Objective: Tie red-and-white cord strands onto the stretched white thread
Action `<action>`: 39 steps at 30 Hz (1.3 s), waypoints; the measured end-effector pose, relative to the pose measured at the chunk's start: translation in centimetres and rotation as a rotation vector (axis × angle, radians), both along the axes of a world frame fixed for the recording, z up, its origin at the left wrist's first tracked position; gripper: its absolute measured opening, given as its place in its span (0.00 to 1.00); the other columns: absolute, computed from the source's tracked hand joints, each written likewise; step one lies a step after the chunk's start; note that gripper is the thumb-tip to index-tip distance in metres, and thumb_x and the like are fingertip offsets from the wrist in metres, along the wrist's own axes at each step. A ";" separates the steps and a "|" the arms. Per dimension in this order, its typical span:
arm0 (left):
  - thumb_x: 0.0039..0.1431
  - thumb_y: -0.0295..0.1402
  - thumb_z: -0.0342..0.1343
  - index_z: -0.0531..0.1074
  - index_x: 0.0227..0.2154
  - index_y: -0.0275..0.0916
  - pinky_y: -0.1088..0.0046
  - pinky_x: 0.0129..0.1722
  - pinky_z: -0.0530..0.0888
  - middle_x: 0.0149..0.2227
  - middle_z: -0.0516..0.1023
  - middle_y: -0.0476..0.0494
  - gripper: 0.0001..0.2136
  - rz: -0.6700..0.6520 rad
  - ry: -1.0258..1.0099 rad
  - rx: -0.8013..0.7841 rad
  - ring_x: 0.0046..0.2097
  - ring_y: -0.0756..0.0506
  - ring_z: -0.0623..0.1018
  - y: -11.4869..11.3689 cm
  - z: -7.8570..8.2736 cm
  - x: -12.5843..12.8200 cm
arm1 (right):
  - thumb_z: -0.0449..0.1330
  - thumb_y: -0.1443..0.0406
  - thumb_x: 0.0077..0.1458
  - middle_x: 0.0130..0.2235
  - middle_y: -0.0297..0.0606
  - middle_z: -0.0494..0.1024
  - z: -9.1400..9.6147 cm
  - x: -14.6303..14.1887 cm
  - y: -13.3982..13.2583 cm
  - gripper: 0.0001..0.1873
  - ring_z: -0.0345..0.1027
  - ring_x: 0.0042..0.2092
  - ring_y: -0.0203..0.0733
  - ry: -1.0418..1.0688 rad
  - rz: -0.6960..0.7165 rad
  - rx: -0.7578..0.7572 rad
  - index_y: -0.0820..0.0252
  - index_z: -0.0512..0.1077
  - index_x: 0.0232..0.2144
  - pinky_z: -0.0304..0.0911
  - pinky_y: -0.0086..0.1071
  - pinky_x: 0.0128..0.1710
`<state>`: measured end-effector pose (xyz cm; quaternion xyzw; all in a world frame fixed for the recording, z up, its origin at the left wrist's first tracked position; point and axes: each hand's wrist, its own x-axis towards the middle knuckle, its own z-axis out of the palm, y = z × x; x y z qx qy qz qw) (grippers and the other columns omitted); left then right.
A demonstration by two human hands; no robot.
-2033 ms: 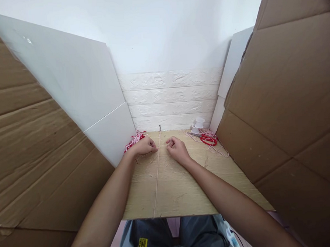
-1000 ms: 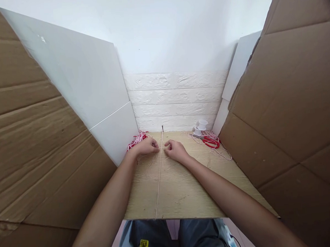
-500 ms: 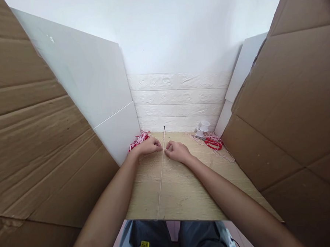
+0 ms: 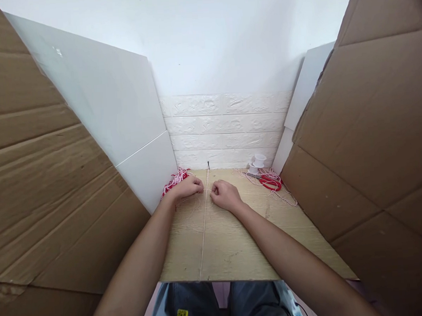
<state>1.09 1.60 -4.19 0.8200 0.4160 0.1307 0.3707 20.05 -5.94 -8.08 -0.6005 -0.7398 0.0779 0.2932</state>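
Note:
A pale cord (image 4: 203, 243) runs taut from a dark nail (image 4: 208, 164) at the back of the wooden board to its front edge. On the cord's left side, my left hand (image 4: 190, 187) is closed in a pinch on a thin white thread (image 4: 206, 190). My right hand (image 4: 225, 195) pinches the same thread just right of the cord, fingers curled. Between the two hands the thread crosses the cord. Whether it is knotted there is too small to tell. Fine loose strands lie on the board below my left hand.
Red and white strings (image 4: 177, 179) are heaped at the back left. Red-handled scissors (image 4: 271, 183), white spools (image 4: 259, 160) and loose pink-white string lie at the back right. Cardboard walls (image 4: 359, 145) flank the wooden board (image 4: 237, 251), and a white brick-patterned wall (image 4: 227, 129) closes the back.
My hands have drawn slightly apart, so a short stretch of thread now shows between them across the cord. The whole view has shifted a little.

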 end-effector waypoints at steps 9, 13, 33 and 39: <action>0.46 0.37 0.55 0.78 0.25 0.36 0.72 0.31 0.64 0.24 0.73 0.49 0.11 0.021 -0.020 0.032 0.30 0.47 0.69 0.0 -0.7 0.5 | 0.58 0.64 0.59 0.41 0.42 0.73 -0.8 -0.1 0.7 0.07 0.61 0.49 0.46 0.012 0.023 0.090 0.57 0.76 0.36 0.53 0.38 0.48; 0.46 0.36 0.55 0.77 0.25 0.36 0.71 0.34 0.66 0.26 0.75 0.48 0.10 0.019 -0.044 0.022 0.32 0.46 0.71 -0.2 -0.6 0.6 | 0.58 0.66 0.57 0.38 0.40 0.74 -0.9 0.0 1.1 0.06 0.62 0.46 0.44 0.040 0.031 0.063 0.58 0.76 0.32 0.53 0.35 0.46; 0.41 0.32 0.51 0.65 0.16 0.37 0.74 0.25 0.57 0.19 0.61 0.53 0.06 0.114 -0.018 0.044 0.25 0.51 0.60 -0.6 0.0 0.7 | 0.58 0.68 0.50 0.27 0.33 0.75 -1.3 0.4 1.5 0.05 0.63 0.31 0.36 0.165 0.046 0.032 0.59 0.71 0.23 0.53 0.28 0.33; 0.42 0.33 0.52 0.64 0.16 0.37 0.73 0.24 0.56 0.19 0.61 0.52 0.07 0.110 -0.003 0.063 0.24 0.51 0.60 -0.5 0.1 0.6 | 0.59 0.68 0.50 0.27 0.34 0.75 -1.3 0.4 1.6 0.05 0.63 0.30 0.36 0.184 0.045 0.018 0.60 0.71 0.23 0.53 0.27 0.32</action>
